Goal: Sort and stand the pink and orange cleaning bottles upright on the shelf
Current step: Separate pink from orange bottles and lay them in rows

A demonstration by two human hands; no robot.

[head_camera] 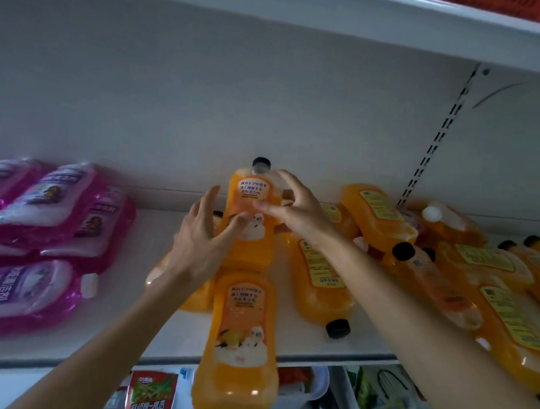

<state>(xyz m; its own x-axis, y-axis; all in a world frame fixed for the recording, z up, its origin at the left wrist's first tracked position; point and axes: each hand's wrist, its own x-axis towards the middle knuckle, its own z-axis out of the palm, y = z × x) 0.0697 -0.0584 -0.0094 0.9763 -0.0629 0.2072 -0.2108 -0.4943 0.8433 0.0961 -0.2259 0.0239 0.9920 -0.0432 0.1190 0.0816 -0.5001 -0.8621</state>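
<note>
On white shelf [305,341], back centre: orange plastic bottle with black cap [252,250], pale front label, standing upright.
Right hand [298,210] pinches its shoulder, thumb on label; left hand [200,243] fingers straight, touching its side.

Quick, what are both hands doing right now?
Left hand: open, straight fingers against the upright orange bottle.
Right hand: curved at that bottle's top; grip cannot be told.

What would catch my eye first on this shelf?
The left hand and right hand meet on a black-capped orange bottle standing mid-way along the white shelf, with a second orange bottle upright just in front at the edge. Right of them sprawls a heap of orange bottles lying flat; on the left, pink bottles lie piled on their sides.
</note>
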